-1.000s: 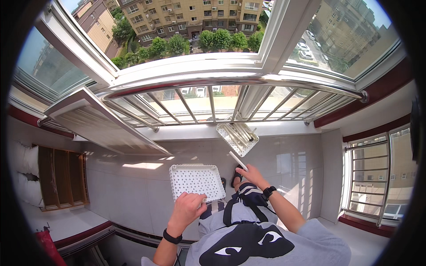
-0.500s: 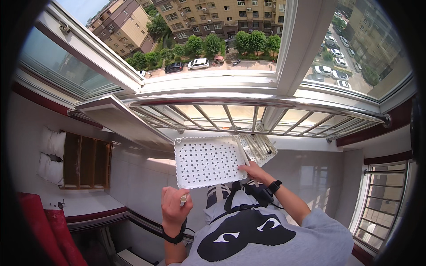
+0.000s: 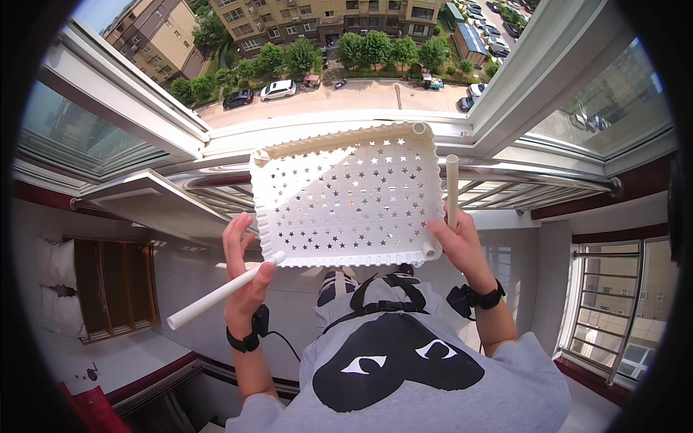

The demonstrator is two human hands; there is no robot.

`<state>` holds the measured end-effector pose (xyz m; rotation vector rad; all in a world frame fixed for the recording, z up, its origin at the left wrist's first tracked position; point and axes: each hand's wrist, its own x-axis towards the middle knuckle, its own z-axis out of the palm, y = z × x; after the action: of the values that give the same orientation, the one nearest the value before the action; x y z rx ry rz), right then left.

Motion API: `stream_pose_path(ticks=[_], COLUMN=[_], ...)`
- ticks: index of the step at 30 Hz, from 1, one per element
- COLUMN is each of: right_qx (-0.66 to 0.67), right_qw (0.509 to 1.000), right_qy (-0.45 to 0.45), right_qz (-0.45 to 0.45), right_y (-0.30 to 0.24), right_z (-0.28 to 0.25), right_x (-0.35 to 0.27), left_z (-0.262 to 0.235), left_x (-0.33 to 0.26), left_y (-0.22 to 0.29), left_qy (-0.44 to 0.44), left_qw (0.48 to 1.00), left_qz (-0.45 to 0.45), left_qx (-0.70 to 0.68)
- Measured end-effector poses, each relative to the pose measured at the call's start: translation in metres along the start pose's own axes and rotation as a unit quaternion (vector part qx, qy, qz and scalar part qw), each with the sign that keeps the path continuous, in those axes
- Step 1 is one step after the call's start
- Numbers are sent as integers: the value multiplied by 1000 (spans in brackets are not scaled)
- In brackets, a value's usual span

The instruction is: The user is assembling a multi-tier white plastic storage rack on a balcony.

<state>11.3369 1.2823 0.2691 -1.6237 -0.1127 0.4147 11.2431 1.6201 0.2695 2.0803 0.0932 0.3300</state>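
Observation:
A white plastic shelf tray with star-shaped holes, a scalloped rim and round corner sockets is held up before the window railing. At its right edge my right hand is closed, the thumb pressing the tray's face. The same hand carries a white tube upright beside the rim. My left hand is at the near left corner, its fingers raised and a second white tube lying between thumb and palm. One end of that tube meets the corner; I cannot tell whether it is seated in the socket.
A metal railing runs along the open window behind the tray. At the left, a tilted panel leans by the railing, with a brown wooden-slatted piece below it. Red cloth hangs at the lower left.
The tray has risen toward the window and now hides the second tray with tubes behind it. My left hand has moved up to the tray's corner, its fingers loosened, and its tube now points left.

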Motion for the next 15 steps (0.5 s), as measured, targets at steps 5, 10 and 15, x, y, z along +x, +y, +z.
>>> stream_pose_path(ticks=[5,10,15], right_qx=[-98,-282,-342], right_qw=[994,955,932], right_qy=[38,48,26], right_qz=[39,73,118], right_y=[-14,-30,-39], right_z=[46,76,66], right_x=[35,50,58], left_z=[-15,-30,-32], left_x=[77,113,119], left_y=[-52,-90,-101], left_qy=[1,-58,-112], left_qw=[997,986,986], left_qz=[64,-15,31], left_qx=[-45,-158,-122])
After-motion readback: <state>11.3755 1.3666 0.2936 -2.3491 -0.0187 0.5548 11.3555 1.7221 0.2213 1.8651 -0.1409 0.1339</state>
